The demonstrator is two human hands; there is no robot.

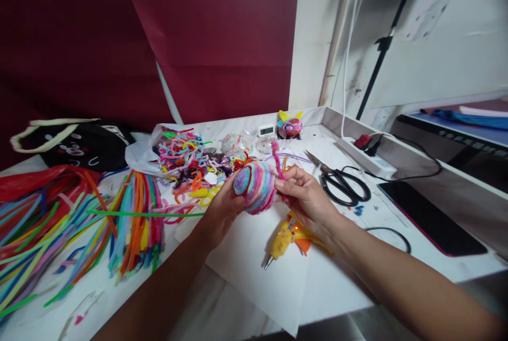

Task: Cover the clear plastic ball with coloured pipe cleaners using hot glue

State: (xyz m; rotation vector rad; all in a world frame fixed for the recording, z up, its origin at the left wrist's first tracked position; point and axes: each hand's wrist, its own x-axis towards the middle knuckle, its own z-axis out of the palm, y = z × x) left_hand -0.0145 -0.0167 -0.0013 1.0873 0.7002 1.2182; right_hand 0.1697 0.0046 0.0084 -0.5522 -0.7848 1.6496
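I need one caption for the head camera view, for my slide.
The left hand holds a striped, multicoloured fuzzy ball while the right hand pinches a fuzzy pink stem beside it.

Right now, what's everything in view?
Striped ball: 1, multicoloured, centre
Fuzzy stem: 1, pink, centre
Glue gun: 1, yellow, front
Paper: some, white, centre
Scissors: 1, black-handled, right
Phone: 1, black, right
Power strip: 1, white, right
Pipe cleaners: many, multicoloured, left and back
Bag: 1, black, left
Decorated ball: 1, multicoloured, back
Display: 1, white, back
Stand: 1, black, right
Backdrop: count unclear, maroon, behind
Table: 1, white, beneath
Left hand: 1, holding striped ball
Right hand: 1, holding stem
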